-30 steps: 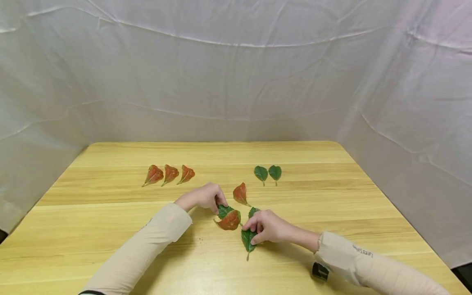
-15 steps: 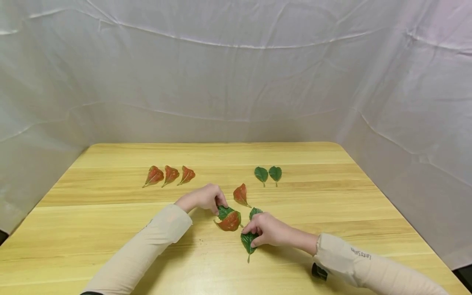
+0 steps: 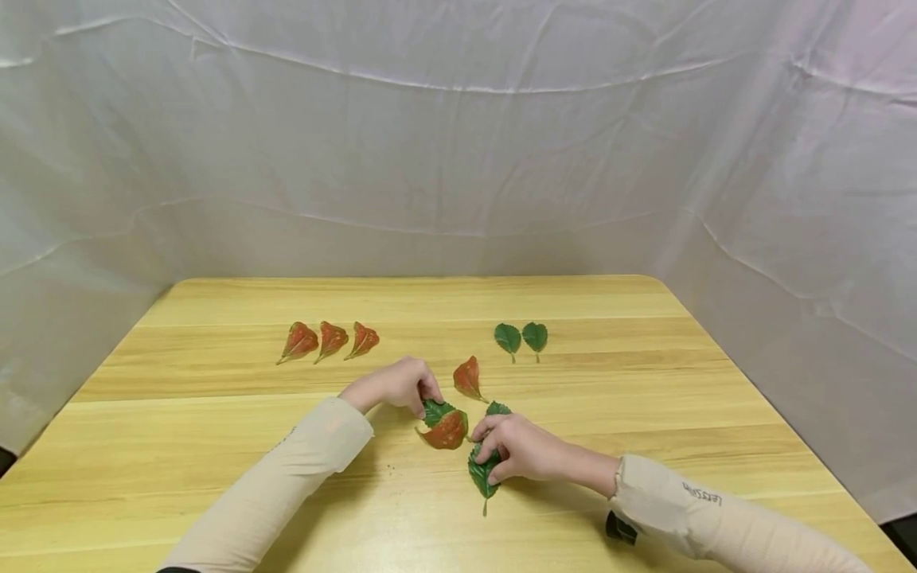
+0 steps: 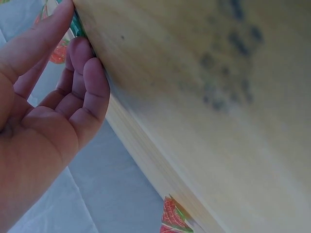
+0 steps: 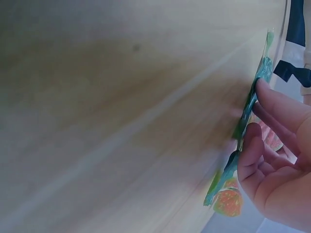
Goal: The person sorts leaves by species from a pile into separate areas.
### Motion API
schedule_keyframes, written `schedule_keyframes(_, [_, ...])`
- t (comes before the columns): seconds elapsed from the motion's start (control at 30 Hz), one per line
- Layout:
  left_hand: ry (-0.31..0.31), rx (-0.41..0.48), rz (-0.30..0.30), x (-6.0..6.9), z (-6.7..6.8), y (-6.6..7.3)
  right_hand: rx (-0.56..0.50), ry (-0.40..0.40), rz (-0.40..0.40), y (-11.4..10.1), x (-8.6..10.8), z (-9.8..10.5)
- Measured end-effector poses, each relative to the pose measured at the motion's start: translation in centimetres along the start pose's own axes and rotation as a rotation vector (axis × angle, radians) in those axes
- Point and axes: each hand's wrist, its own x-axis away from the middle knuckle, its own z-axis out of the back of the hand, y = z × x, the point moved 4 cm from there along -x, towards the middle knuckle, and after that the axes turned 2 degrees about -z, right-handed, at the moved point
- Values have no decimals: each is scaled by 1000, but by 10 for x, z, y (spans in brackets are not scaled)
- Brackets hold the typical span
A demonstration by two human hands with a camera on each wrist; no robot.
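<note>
In the head view my left hand (image 3: 404,383) holds the left edge of a green leaf (image 3: 435,410) between thumb and fingers. A curled red leaf (image 3: 447,432) overlaps that green one. My right hand (image 3: 526,448) pinches another green leaf (image 3: 483,473), whose stem points toward the near edge of the table. Beyond these fingers a further green leaf (image 3: 497,408) shows partly. One red leaf (image 3: 467,377) lies just behind the group. In the right wrist view the thumb and fingers touch the green leaf (image 5: 249,104) low over the table; the left wrist view shows only a sliver of green leaf (image 4: 77,25).
Several red leaves in all lie about; a row of three red leaves (image 3: 331,341) is at the back left. Two green leaves (image 3: 521,337) lie side by side at the back right. White cloth (image 3: 458,159) walls surround the wooden table (image 3: 215,461).
My right hand and its green leaf have shifted very slightly toward the near edge, and the right fingers have spread a little. The left hand has stayed in place.
</note>
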Motion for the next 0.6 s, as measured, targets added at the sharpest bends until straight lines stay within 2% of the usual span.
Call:
schedule_keyframes(0.27, [1,-2,-9,0,0,0,47,3,11,0,0,-1])
schedule_keyframes(0.6, [4,13,12,0,0,0,93,23,27,1,1,1])
